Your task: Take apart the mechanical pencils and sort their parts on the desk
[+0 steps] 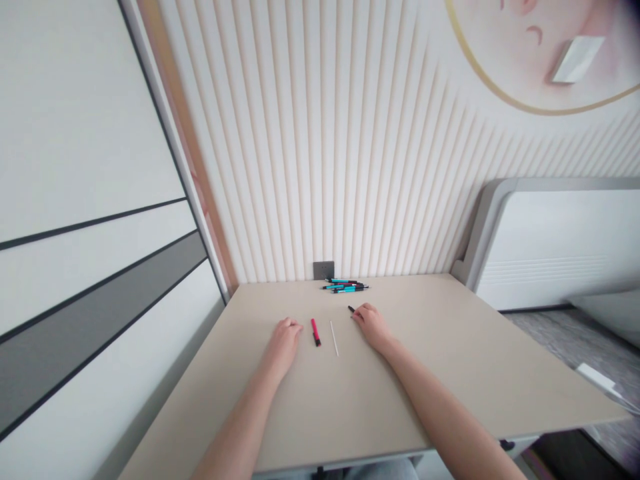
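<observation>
Head view: pen pieces apart between two hands, nothing joined here.
Red-and-black barrel [315,332] lies on the tabletop [400,407], thin white stick [334,339] just beside it, not touching. Right hand [370,324] pinches a small dark piece [351,309], its tip poking out past the fingers. Left hand [286,341] rests near the barrel, fingertips drawn together; cannot tell if anything small sits between them. Cluster of blue-and-black pens [349,287] at the back edge, near the wall socket [324,270]; these look whole. My read: one pen partway through handling, its pieces separate, the cluster untouched by either hand. Which way the work runs, and how many pens are finished, can't be told.
</observation>
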Demonstrator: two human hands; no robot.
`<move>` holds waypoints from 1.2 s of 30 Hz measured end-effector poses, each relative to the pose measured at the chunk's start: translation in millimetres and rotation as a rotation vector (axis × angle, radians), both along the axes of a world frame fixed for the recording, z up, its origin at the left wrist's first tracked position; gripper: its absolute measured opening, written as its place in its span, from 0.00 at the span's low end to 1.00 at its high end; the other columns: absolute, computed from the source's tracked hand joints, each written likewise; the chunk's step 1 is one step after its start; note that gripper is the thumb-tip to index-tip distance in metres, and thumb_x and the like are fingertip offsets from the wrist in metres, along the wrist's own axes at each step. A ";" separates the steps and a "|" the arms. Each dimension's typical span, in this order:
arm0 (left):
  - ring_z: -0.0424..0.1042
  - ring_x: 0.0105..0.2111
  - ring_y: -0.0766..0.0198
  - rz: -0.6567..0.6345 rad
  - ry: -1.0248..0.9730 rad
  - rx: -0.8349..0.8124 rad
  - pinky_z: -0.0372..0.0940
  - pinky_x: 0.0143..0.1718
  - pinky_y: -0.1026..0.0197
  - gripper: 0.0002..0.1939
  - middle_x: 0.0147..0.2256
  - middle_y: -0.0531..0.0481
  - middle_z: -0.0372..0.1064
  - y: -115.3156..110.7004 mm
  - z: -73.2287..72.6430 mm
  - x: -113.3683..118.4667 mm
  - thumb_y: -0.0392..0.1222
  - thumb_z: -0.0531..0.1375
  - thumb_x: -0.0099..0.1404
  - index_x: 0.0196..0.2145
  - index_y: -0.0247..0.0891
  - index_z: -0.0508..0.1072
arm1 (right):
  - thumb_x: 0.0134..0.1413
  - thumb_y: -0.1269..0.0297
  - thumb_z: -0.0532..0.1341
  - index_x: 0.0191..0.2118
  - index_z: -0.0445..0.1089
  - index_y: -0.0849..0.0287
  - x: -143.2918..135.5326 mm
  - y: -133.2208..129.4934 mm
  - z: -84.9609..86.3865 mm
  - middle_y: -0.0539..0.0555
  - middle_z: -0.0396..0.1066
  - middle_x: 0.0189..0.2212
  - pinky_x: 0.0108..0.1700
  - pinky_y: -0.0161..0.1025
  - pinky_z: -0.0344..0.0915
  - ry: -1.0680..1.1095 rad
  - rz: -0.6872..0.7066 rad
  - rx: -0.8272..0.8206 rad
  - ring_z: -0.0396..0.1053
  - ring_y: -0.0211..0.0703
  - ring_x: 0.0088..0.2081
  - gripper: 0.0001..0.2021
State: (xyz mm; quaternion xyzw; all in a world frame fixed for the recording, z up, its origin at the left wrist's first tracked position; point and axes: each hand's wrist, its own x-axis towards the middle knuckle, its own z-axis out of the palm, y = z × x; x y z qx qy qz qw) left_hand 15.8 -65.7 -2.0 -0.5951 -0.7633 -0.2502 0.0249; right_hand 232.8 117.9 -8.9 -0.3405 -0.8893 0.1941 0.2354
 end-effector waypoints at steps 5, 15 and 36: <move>0.69 0.42 0.57 0.067 0.000 -0.008 0.64 0.49 0.55 0.15 0.38 0.44 0.70 0.0 -0.1 -14.9 0.27 0.52 0.64 0.37 0.35 0.78 | 0.59 0.69 0.57 0.34 0.75 0.60 28.8 5.9 0.7 0.57 0.71 0.37 0.43 0.36 0.61 -0.002 -0.087 -0.028 0.70 0.44 0.39 0.09; 0.71 0.43 0.60 0.104 -0.030 -0.004 0.64 0.50 0.57 0.16 0.41 0.44 0.72 -1.0 1.8 -26.0 0.24 0.52 0.62 0.38 0.35 0.76 | 0.58 0.67 0.57 0.32 0.74 0.59 49.8 3.3 2.7 0.57 0.70 0.37 0.45 0.38 0.59 -0.006 -0.163 0.009 0.69 0.46 0.41 0.08; 0.69 0.40 0.57 0.196 -0.061 0.010 0.62 0.48 0.55 0.10 0.37 0.43 0.71 -1.1 -1.0 -21.0 0.29 0.55 0.64 0.35 0.35 0.76 | 0.58 0.62 0.59 0.30 0.73 0.55 14.6 -40.9 7.1 0.56 0.73 0.32 0.46 0.42 0.60 -0.018 -0.042 0.123 0.68 0.48 0.40 0.09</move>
